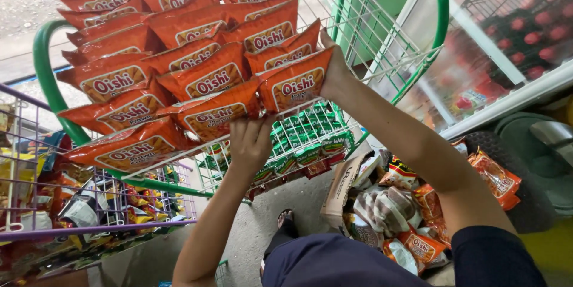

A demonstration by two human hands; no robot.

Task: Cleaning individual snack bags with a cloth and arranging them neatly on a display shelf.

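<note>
Most rows of the wire rack (382,42) are filled — my left hand (250,141) and right hand (334,72) each grip an orange snack bag (295,87); more wait in the box (343,185).

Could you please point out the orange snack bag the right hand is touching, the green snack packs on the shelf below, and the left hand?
Orange snack bag (293,87), head view, front panel.
Green snack packs (304,135), head view, middle of the row.
Left hand (250,144), head view, back of hand.

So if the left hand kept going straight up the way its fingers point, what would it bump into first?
The left hand already touches the bottom edge of an orange snack bag. Going straight up, it would push into that bag first, then the rows of bags above on the wire rack.
</note>
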